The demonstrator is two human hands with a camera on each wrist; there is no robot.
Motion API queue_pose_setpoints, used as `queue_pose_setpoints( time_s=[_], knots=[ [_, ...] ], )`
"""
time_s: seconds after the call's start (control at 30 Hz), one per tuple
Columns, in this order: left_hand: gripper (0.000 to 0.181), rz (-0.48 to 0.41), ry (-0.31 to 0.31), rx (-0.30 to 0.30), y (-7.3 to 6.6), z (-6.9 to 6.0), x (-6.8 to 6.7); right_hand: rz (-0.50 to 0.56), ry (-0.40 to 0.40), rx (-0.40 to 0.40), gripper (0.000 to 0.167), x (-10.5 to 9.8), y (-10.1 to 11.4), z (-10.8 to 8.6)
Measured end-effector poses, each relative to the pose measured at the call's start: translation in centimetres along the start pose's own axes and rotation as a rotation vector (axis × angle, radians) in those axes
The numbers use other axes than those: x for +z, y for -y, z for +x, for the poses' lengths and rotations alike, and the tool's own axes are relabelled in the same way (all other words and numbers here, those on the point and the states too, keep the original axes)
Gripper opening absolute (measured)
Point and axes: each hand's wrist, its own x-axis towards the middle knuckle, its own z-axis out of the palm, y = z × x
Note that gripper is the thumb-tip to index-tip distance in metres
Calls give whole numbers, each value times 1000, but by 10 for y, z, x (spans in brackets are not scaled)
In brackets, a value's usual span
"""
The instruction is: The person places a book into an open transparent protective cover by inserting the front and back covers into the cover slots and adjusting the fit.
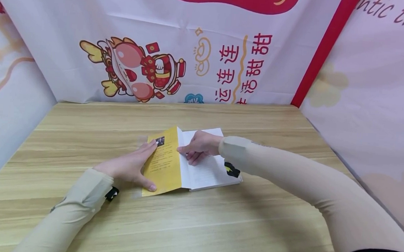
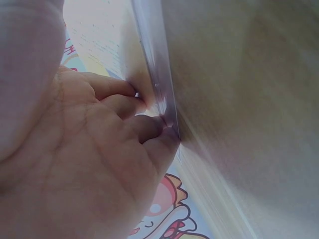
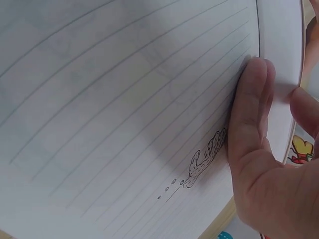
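Book, inked drawing, right-wrist view only

We've room over the near tabletop, between left sleeve and right sleeve; open book obstructs mid-table, printed curtain walls off back.

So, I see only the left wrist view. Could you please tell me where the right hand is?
Observer: The right hand is over the open book, with one fingertip at the inner edge of the yellow flap.
Operator: Thank you. Is the page under it blank?
Observer: No, the right wrist view shows ruled lines on the white page and a small drawing.
Operator: And does the yellow flap carry any picture?
Observer: Yes, a small dark picture near its far edge, beside the left hand.
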Motion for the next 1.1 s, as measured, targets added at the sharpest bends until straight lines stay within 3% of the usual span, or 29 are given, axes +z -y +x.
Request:
queue_pose_setpoints(
  time_s=[1.1],
  knots=[
    [144,9,-12,12,3,2,1,-128,-73,21,37,9,8,-3]
  ],
)
